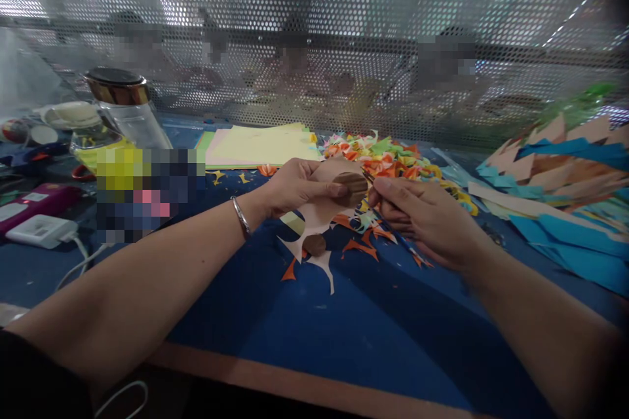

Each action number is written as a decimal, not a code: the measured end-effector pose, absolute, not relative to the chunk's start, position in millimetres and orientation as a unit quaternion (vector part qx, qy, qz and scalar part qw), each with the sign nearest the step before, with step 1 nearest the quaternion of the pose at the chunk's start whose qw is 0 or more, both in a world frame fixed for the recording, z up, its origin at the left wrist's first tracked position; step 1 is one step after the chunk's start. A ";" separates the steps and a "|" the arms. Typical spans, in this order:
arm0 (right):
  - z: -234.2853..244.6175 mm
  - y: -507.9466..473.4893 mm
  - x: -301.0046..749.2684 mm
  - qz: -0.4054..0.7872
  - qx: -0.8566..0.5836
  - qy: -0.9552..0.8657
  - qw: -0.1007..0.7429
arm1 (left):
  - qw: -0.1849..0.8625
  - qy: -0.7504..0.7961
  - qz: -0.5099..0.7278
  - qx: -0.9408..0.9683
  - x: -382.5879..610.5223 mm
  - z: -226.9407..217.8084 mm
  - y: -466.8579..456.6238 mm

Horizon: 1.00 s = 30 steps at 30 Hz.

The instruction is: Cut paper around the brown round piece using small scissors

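Note:
My left hand (297, 186) pinches a pale sheet of paper (319, 213), its thumb pressed on a round brown piece with a wood-like grain (350, 189). My right hand (427, 216) is closed around a slim pen-like tool (405, 245) with a blue and white shaft. Its dark tip is at the right edge of the round piece; whether it is a pen or a blade is too small to tell. Below the left hand, a smaller brown round piece (314, 244) appears beside pale cut scraps (322, 268). Orange paper scraps (361, 249) lie under both hands.
Behind my hands are a heap of colourful paper pieces (388, 154) and a stack of coloured sheets (260, 146). Folded blue and peach papers (570, 209) stand at right. A glass bottle (130, 111), white charger (42, 230) and cable occupy the left. A perforated metal screen (344, 46) closes the back.

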State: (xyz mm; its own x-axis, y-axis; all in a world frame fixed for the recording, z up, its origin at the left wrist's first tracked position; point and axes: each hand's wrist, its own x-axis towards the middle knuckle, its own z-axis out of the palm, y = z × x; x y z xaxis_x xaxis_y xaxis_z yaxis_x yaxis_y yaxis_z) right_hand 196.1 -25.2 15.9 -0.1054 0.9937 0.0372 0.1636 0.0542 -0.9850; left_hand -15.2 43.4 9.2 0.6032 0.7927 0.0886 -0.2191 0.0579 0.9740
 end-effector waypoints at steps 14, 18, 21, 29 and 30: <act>17.5 -22.6 203.1 0.440 -0.507 -0.627 0.395 | 0.659 0.249 0.319 0.634 -20.9 8.0 47.5; 19.1 -22.9 202.4 0.444 -0.500 -0.635 0.387 | 0.655 0.247 0.312 0.642 -22.1 8.8 49.4; 18.8 -22.8 203.6 0.441 -0.495 -0.644 0.381 | 0.644 0.251 0.301 0.656 -24.3 9.0 51.0; 15.4 -22.2 206.6 0.430 -0.498 -0.656 0.369 | 0.633 0.263 0.289 0.668 -27.6 12.0 50.4; 15.7 -22.5 206.0 0.436 -0.499 -0.652 0.368 | 0.633 0.264 0.289 0.668 -27.4 12.8 50.0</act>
